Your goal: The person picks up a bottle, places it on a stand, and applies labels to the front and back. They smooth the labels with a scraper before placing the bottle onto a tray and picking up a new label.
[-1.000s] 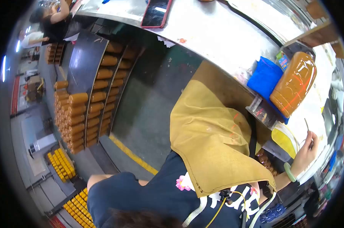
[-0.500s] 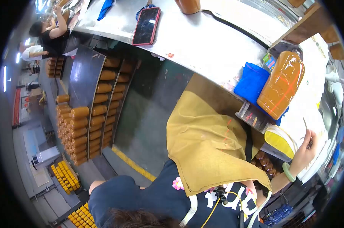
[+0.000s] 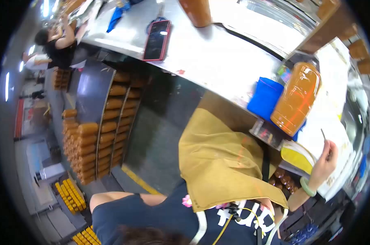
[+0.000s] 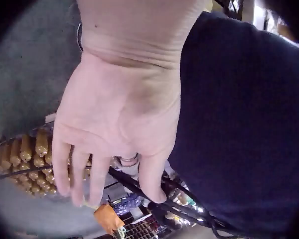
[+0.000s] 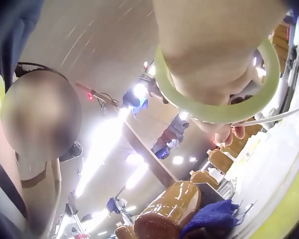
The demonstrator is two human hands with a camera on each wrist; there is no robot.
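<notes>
In the head view my right hand [image 3: 326,163] pinches a thin, dark tool [image 3: 323,134] that points up from the fingers, over white sheets. Beyond it a glossy amber-brown cylinder [image 3: 298,98] lies at a slant on blue cloth [image 3: 265,98]; the hand does not touch either. In the right wrist view a pale green bangle [image 5: 214,113] circles the wrist and the fingertips [image 5: 229,134] are partly hidden. My left hand [image 4: 117,109] hangs beside dark clothing in the left wrist view, its fingers loose and holding nothing.
A red-cased phone [image 3: 156,41] and a brown cylinder [image 3: 196,12] stand on the metal table [image 3: 221,61]. A small clear tray [image 3: 266,131] hangs at its edge. Racks of brown cylinders [image 3: 87,143] stand across the floor. Another person [image 3: 62,49] is at the far left.
The head view has shifted, so the table and phone appear lower in it, and more of the brown cylinder beyond the phone shows. The right hand still holds the thin tool.
</notes>
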